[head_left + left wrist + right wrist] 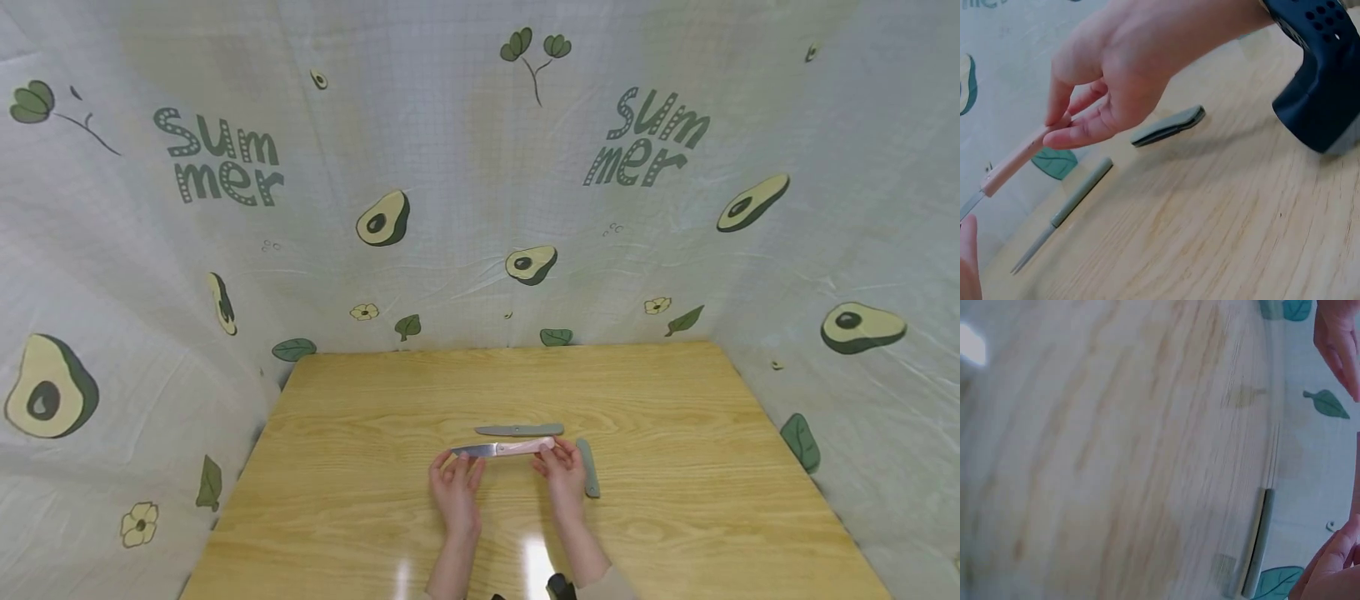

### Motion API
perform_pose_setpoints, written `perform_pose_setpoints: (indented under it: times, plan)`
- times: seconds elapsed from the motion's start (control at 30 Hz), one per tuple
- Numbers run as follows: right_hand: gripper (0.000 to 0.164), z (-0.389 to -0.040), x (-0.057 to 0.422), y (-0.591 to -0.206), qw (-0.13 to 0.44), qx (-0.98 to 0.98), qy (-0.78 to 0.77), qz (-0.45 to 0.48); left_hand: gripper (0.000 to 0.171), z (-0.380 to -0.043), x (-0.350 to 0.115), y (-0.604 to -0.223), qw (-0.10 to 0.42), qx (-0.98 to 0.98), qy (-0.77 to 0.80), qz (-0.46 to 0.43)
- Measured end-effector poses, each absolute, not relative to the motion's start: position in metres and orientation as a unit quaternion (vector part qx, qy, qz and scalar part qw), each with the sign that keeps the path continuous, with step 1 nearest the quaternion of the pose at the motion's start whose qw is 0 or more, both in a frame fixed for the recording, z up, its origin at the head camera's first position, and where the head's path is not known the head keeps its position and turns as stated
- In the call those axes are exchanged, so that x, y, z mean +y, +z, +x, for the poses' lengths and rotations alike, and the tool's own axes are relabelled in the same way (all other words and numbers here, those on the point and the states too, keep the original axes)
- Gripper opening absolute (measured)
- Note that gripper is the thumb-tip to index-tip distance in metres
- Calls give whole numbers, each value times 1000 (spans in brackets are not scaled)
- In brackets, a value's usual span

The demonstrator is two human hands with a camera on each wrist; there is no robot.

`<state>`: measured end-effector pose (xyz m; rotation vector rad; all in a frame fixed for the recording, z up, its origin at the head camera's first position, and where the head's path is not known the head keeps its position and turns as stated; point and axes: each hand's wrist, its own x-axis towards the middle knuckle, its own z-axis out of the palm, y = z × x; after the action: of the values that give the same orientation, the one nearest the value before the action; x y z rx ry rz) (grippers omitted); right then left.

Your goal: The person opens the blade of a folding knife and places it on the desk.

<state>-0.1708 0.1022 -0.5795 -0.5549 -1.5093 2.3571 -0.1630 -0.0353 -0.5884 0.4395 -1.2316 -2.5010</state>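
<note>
A folding knife (517, 448) with a pink handle is held up above the table, its blade swung out to the left. My right hand (564, 477) pinches the end of the handle between thumb and fingers; the left wrist view shows this grip on the pink handle (1016, 159) closely. At the other end, my left hand (454, 492) has thumb and fingers at the blade's tip. Just behind lies a green folding knife (521, 430) with its blade out. A second green knife (589, 468), folded, rests beside my right hand.
The wooden table (337, 500) carries these knives. A pale curtain (450, 150) printed with avocados, leaves and "summer" hangs along the back and both sides. A dark band (1319, 69) sits on my right wrist.
</note>
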Motion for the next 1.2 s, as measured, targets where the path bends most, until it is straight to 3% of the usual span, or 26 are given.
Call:
perform_pose_setpoints:
  times: [0.27,0.83,1.2]
  plan:
    - [40,-173,116,-585,139,-541,801,-214,41,-164,-37,-596,112,-483,-856,144]
    - [55,-167,140,-578,42,-670,716,-192,48,-177,-52,-607,52,-623,-769,132]
    - [52,-170,157,-579,-11,-740,653,-159,53,-178,-57,-607,1,-669,-730,142]
